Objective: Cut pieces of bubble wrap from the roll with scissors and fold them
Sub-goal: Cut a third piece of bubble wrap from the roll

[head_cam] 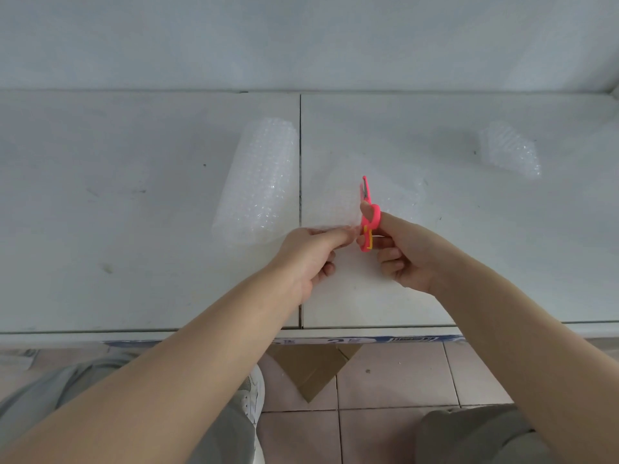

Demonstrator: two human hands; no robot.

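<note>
On my feed: white table (134,229) w/ the bubble wrap roll (259,182) lying just left of the center seam, and a loose sheet (335,202) unrolled off it to the right. Folded piece (510,150) sits well apart, far right. Left hand (310,259) pinches the sheet's near edge. Right hand (408,251) grips the pink scissors (368,216), thumb thru the loop, blades pointing away over the sheet, about closed afaict.

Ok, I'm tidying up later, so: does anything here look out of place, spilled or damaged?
Nothing serious. The roll lies flat on the table and the folded piece sits apart at the far right. Only a piece of cardboard lies on the floor under the table edge, and its top shows a few dark scuffs.
</note>
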